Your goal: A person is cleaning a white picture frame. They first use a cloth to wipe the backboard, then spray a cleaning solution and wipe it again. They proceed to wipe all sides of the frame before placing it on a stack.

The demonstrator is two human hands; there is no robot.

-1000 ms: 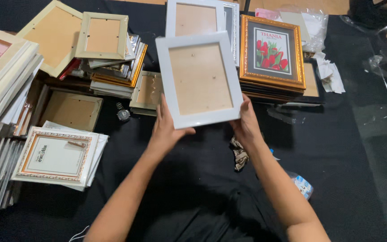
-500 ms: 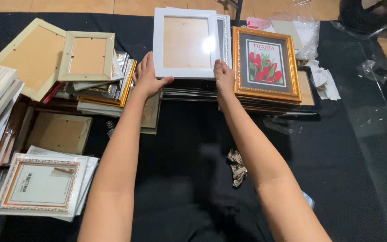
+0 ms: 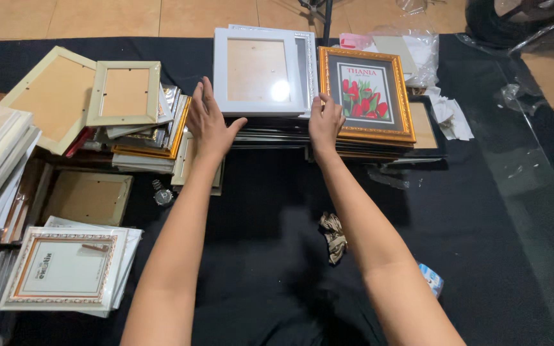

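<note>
Hands first: we have both arms stretched forward over the black cloth (image 3: 495, 211) that covers the floor. Our left hand (image 3: 209, 122) lies flat and spread, fingers apart, beside the lower left corner of the white rectangular picture frame with a plain wooden backing (image 3: 261, 72); the thumb reaches toward the frame's bottom edge, though we cannot tell whether it touches. Our right hand (image 3: 325, 122) rests with curled fingers against the frame's lower right corner, gripping nothing (neither hand is clamped on anything).

The white frame lies face down on top of a stack of frames (image 3: 277, 131), its backing catching a bright spot of light. Just beside it on the right sits a gold ornate frame holding a print of red flowers (image 3: 367, 93), on its own pile. To the left lies a small cream frame (image 3: 125, 93) atop another stack. Near our left elbow a white and gold patterned frame (image 3: 65, 269) rests on loose sheets. Between our forearms lies a crumpled scrap of brownish cloth (image 3: 333, 236).
</note>
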